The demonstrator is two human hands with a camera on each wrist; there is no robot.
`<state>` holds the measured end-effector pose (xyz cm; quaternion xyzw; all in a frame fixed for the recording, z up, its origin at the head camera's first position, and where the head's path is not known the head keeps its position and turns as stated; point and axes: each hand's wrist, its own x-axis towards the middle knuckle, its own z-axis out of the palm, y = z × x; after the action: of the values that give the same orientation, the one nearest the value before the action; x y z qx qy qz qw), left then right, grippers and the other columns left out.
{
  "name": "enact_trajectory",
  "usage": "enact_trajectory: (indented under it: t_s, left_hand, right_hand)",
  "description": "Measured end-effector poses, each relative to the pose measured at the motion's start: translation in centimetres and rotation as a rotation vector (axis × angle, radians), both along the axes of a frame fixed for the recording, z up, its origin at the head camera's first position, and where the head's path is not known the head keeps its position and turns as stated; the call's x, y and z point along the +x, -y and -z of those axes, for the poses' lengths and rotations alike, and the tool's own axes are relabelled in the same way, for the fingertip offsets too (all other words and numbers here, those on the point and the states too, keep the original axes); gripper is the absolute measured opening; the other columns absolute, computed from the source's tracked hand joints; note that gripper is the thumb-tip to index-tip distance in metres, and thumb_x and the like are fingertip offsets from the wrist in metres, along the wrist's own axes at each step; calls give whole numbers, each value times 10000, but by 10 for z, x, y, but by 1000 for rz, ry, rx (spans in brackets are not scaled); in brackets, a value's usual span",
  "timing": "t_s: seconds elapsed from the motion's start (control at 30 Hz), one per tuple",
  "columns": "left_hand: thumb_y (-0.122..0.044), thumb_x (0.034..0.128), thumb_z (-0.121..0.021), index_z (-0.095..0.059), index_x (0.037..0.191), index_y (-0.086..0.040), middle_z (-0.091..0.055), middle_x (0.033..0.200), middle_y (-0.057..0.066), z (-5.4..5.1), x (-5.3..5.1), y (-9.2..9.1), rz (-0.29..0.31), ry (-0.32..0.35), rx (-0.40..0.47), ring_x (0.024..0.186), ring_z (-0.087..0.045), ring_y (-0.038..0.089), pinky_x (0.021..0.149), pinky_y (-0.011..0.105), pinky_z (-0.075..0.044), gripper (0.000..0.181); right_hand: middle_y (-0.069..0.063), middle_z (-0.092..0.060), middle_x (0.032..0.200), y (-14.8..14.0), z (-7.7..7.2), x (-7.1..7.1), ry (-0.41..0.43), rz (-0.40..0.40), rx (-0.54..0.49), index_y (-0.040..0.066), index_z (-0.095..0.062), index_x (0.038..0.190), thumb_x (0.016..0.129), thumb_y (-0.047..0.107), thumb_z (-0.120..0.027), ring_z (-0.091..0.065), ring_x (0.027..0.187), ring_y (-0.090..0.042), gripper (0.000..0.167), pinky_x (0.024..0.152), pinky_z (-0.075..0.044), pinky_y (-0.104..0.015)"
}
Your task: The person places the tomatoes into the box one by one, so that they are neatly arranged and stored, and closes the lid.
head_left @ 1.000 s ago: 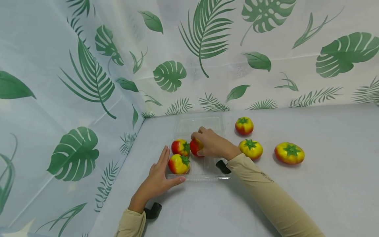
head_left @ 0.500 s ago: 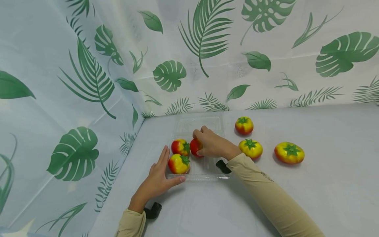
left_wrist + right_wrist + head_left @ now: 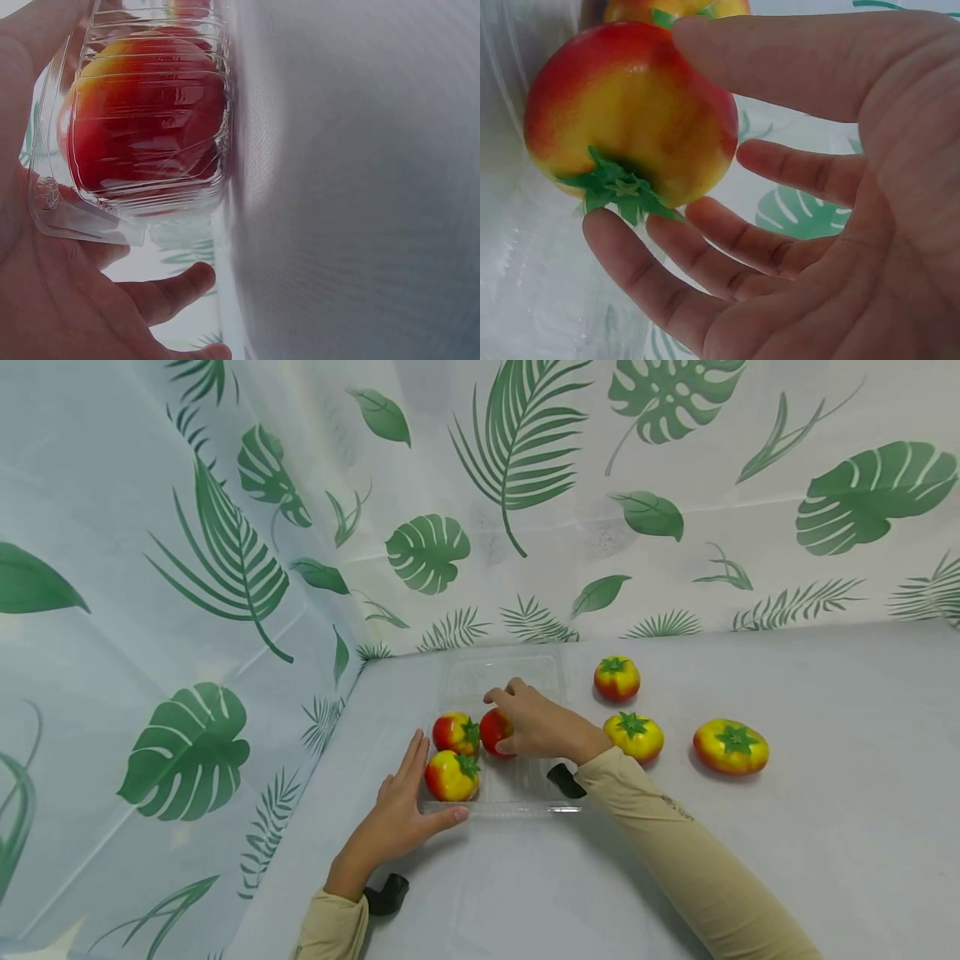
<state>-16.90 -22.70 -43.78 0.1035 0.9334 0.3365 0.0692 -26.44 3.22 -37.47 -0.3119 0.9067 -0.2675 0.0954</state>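
My right hand (image 3: pixel 543 725) curls round a red and yellow toy tomato (image 3: pixel 495 732) inside a clear plastic clamshell box (image 3: pixel 517 789). In the right wrist view the thumb lies on that tomato (image 3: pixel 630 112), and the fingertips are near its green leaf cap. Two more toy tomatoes, one behind (image 3: pixel 454 732) and one in front (image 3: pixel 452 776), fill the box's left side. My left hand (image 3: pixel 397 814) rests along the box's left and front edges, fingers straight and thumb spread. A red tomato (image 3: pixel 150 120) shows through the box wall in the left wrist view.
Right of the box, one toy tomato (image 3: pixel 617 678) sits at the back and another (image 3: pixel 634 737) near my right forearm. A wider one (image 3: pixel 731 747) lies further right. The clear lid (image 3: pixel 517 668) lies open behind. A leaf-print curtain (image 3: pixel 517 527) borders the white table.
My right hand has shifted very slightly at the tomato, its fingertips lifting a little at the back. The left hand and the other tomatoes look unchanged.
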Motion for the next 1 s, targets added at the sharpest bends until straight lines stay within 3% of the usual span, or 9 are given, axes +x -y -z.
enact_trajectory:
  t_s: [0.37, 0.63, 1.0]
  left_hand:
    - [-598, 897, -799, -26, 1737, -133, 60, 1801, 19, 0, -1, -1, -11, 7, 0, 1631, -126, 363, 1221, 748, -17, 1232]
    - [-591, 886, -813, -12, 1736, -146, 68, 1797, -5, 0, 0, -1, -15, 13, 6, 1635, -121, 344, 1228, 732, -9, 1250]
    - [-593, 905, -797, -36, 1733, -106, 57, 1801, 33, 1, -1, 0, 4, -2, 5, 1628, -132, 373, 1217, 758, -24, 1226]
  right_hand:
    - [-195, -533, 1343, -5, -6, 0, 11, 13, 9, 67, -571, 1479, 932, 120, -835, -573, 1186, -308, 609, 988, -588, -406]
    - [-163, -558, 1253, -8, -4, -1, 8, 0, 20, 57, -627, 1333, 924, 97, -823, -598, 1127, -300, 455, 966, -593, -401]
    - [-166, -590, 1244, -8, 1, -1, -26, -61, 43, 130, -625, 1458, 947, 78, -789, -606, 1097, -301, 539, 1000, -581, -459]
